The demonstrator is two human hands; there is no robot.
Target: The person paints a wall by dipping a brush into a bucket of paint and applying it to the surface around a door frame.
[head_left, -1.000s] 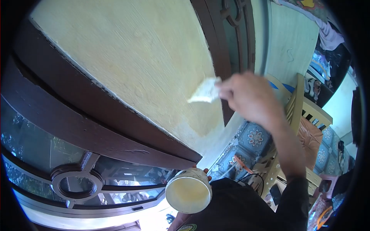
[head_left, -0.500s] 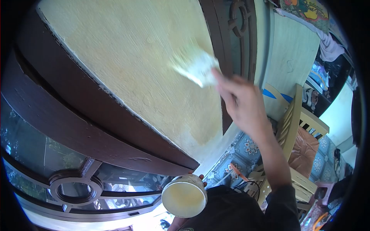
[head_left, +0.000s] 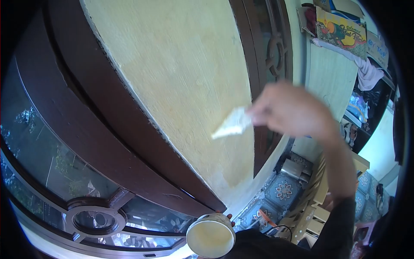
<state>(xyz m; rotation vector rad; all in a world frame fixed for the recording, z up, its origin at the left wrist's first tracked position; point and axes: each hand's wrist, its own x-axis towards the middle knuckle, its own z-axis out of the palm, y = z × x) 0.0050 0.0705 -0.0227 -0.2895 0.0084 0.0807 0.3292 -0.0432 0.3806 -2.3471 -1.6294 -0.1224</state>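
In my right hand (head_left: 286,110) is a paintbrush (head_left: 235,124), white with paint and blurred by motion. The brush is in front of the cream-painted wall panel (head_left: 185,82); whether its bristles touch the surface I cannot tell. My left hand (head_left: 231,219) shows only as fingertips at the far side of a paint tub (head_left: 211,237), closed around it low in the view. Pale cream paint coats the inside of the tub. The rest of that hand is hidden behind it.
Dark brown wooden frames (head_left: 108,116) border the panel, with a glass window (head_left: 56,155) at left. A wooden bench (head_left: 317,207) stands at lower right on patterned floor tiles (head_left: 282,190). Printed cardboard boxes (head_left: 340,32) sit at upper right.
My right hand has moved right and down with the brush, drawing it away from higher on the panel. The view has shifted slightly; the tub stays in my left hand.
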